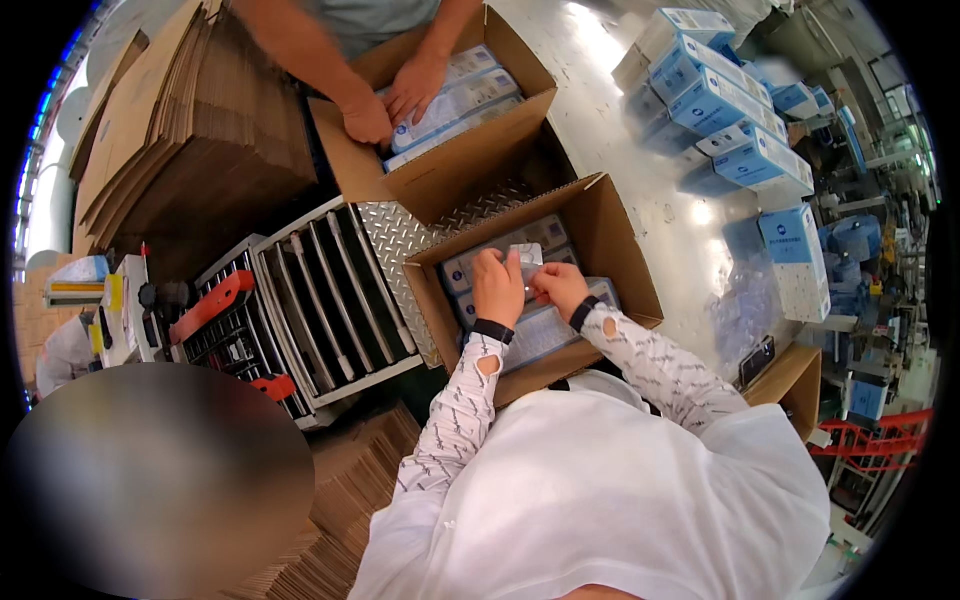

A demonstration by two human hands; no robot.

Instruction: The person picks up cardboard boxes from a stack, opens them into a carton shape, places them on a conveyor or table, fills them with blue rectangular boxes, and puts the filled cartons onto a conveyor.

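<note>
Directly in front of me stands an open brown carton [628,262], packed with blue-and-white boxes [545,332]. Over it, my left hand [497,288] has its fingers closed on a small clear-and-white piece [526,254], too small to identify. Just to the right, my right hand [563,288] pinches the lower edge of the same piece, fingertips near the left thumb. Both hands are above the boxes; whether either rests on them is hard to tell. Dark bands circle both wrists, below patterned white sleeves.
A co-worker's hands [415,90] reach into a second open carton [470,150] beyond mine. Flattened cardboard [200,130] is stacked at left, beside a roller conveyor [330,290]. Several blue-and-white boxes [725,100] stand on the metal table [600,120] at right. A blurred patch covers the lower left.
</note>
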